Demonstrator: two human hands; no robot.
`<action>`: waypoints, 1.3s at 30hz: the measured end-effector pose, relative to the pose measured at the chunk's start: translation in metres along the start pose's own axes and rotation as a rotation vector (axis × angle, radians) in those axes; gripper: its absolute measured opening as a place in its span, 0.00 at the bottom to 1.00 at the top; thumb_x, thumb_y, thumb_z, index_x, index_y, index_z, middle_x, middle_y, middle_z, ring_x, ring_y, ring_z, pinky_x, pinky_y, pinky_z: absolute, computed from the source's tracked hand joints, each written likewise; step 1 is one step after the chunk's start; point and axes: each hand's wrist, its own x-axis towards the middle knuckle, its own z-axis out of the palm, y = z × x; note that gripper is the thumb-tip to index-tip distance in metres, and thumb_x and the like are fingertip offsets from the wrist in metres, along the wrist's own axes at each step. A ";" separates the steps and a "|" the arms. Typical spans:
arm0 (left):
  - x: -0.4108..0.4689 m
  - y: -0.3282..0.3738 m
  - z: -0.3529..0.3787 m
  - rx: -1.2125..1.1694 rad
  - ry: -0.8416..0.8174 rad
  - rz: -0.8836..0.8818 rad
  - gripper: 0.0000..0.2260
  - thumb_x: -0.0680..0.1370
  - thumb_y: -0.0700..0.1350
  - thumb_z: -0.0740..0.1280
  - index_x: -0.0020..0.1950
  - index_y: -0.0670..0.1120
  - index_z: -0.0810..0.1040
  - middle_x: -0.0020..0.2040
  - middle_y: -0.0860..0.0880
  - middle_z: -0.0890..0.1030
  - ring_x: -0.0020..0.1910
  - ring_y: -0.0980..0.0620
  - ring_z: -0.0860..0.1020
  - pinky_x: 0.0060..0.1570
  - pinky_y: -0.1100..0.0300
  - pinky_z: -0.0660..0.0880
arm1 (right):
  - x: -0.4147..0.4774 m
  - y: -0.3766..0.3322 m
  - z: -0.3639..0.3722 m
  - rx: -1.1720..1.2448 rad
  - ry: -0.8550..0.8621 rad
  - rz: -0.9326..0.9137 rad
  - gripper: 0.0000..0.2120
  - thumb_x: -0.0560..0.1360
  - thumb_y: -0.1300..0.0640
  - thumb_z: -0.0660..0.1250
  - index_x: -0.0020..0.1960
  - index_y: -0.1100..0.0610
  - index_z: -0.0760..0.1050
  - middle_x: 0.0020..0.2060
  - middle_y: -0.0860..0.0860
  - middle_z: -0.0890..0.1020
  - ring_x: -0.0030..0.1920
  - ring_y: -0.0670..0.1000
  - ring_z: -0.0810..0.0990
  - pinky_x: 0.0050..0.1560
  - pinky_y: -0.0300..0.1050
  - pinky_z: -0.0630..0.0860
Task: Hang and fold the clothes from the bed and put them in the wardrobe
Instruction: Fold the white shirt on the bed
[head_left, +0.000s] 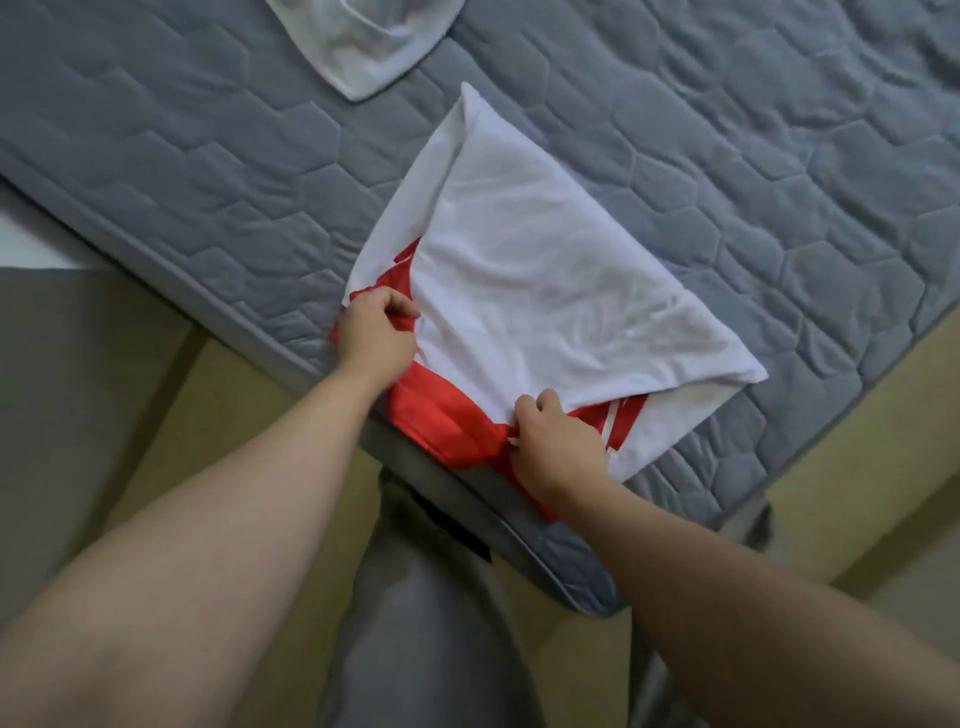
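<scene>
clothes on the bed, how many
2: a white and red shirt at the near edge, a white garment at the top, partly cropped. More may lie out of view.

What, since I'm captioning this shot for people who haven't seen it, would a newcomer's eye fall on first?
The white and red shirt, part-folded at the near edge of the grey quilted bed, stands out first. The left hand and the right hand each grip its near side, where the red cloth shows. Another white garment lies farther up the bed, cut by the top of the frame.
</scene>
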 end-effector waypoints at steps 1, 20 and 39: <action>0.002 -0.006 0.005 0.061 -0.012 0.047 0.15 0.67 0.29 0.63 0.42 0.47 0.79 0.41 0.54 0.76 0.40 0.54 0.72 0.43 0.64 0.69 | 0.002 0.000 0.007 -0.012 -0.019 0.018 0.08 0.77 0.57 0.61 0.52 0.56 0.63 0.51 0.55 0.69 0.34 0.60 0.75 0.30 0.50 0.69; 0.062 0.088 0.057 0.899 -0.012 0.673 0.27 0.79 0.40 0.59 0.78 0.48 0.59 0.81 0.46 0.55 0.79 0.43 0.57 0.73 0.48 0.59 | 0.067 0.093 -0.055 -0.047 0.415 0.340 0.23 0.80 0.53 0.55 0.75 0.52 0.58 0.77 0.58 0.58 0.75 0.60 0.58 0.72 0.65 0.53; 0.177 0.236 0.082 1.435 -0.462 0.684 0.14 0.80 0.46 0.62 0.64 0.50 0.75 0.64 0.43 0.77 0.64 0.40 0.75 0.61 0.49 0.70 | 0.122 0.196 -0.140 0.367 -0.010 0.182 0.16 0.75 0.40 0.69 0.54 0.51 0.75 0.48 0.48 0.77 0.48 0.52 0.74 0.47 0.44 0.69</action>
